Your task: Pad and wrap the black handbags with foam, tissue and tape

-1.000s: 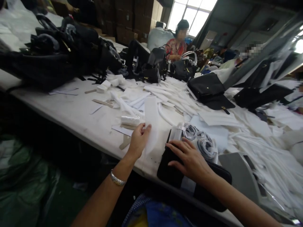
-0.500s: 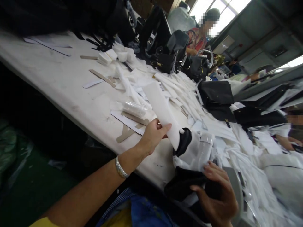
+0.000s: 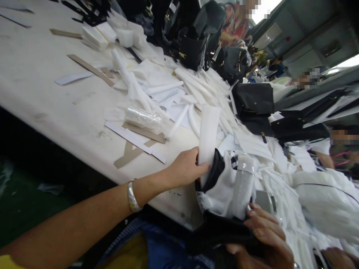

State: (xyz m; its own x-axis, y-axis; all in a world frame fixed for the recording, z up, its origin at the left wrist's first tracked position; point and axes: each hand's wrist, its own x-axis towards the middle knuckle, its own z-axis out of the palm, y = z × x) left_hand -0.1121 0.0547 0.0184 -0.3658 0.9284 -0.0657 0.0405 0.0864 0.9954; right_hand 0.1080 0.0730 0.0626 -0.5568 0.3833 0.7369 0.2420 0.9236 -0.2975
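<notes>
My left hand (image 3: 185,168), with a silver bracelet on the wrist, pinches a white foam strip (image 3: 209,130) between thumb and fingers. The strip stands nearly upright, its lower end beside the black edge of a bag at the table's edge. White wrapping and a clear-wrapped handle piece (image 3: 244,186) show at the mouth of this black bag (image 3: 224,228). At lower right, my right hand (image 3: 266,239) grips the near edge of the bag, fingers over it and thumb underneath. The bag's inside is mostly hidden.
The white table (image 3: 75,101) carries grey-brown card strips (image 3: 137,153), a clear plastic roll (image 3: 144,119) and many foam strips (image 3: 196,86). Black bags (image 3: 196,48) stand along the back. A white wrapped bundle (image 3: 328,201) lies at right. Other people work beyond.
My left hand has brought the foam strip against the bag's black edge, and the strip has turned from slanted to nearly upright. My right hand keeps its grip on the bag. The view has shifted.
</notes>
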